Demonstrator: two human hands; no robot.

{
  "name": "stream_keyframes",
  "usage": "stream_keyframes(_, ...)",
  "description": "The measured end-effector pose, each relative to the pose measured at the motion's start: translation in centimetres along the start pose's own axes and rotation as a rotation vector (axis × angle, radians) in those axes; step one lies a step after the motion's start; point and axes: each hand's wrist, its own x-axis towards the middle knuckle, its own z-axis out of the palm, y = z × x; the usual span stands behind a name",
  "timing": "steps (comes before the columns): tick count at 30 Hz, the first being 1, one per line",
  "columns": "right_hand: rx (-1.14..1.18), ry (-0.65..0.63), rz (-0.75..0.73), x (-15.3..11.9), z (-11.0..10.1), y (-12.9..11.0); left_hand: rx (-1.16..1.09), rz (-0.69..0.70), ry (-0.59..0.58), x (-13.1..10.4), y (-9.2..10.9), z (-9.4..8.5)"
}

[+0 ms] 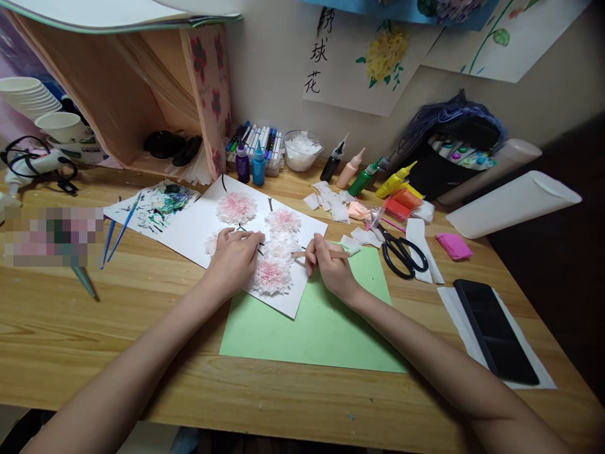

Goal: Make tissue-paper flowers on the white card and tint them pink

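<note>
A white sheet bearing several pink-and-white paper flowers and short black strokes lies tilted over a green sheet. My left hand rests on the white sheet, among the flowers, with its fingers curled; whether anything is between them is hidden. At the sheet's right edge, my right hand is closed round a thin brown stick, whose tip points left towards the flowers.
Black scissors, paper scraps and paint bottles lie or stand beyond my right hand. A black tray is at the right. Blue brushes and a paint-smeared sheet lie left; a bowl stands behind.
</note>
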Motion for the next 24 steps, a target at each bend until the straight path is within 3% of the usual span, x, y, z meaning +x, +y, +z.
stream_keyframes(3, 0.091, 0.018, 0.050, -0.1, 0.2, 0.3, -0.015, -0.004, -0.005, 0.0, 0.1, -0.1)
stream_keyframes(10, -0.119, 0.020, -0.328, -1.3, -0.3, 1.4, -0.005, -0.007, -0.009, 0.0, 0.0, 0.0)
stream_keyframes(16, -0.287, -0.043, -0.466, -0.8, -0.1, 1.2, 0.008, -0.003, -0.012, 0.0, 0.0, 0.0)
stream_keyframes(20, -0.311, -0.042, -0.447, -0.2, 0.4, 0.8, -0.001, -0.001, -0.004, 0.0, 0.0, 0.0)
stream_keyframes(24, -0.224, -0.003, -0.277, 0.2, 0.8, 0.4, -0.004, -0.001, 0.007, 0.0, 0.0, 0.1)
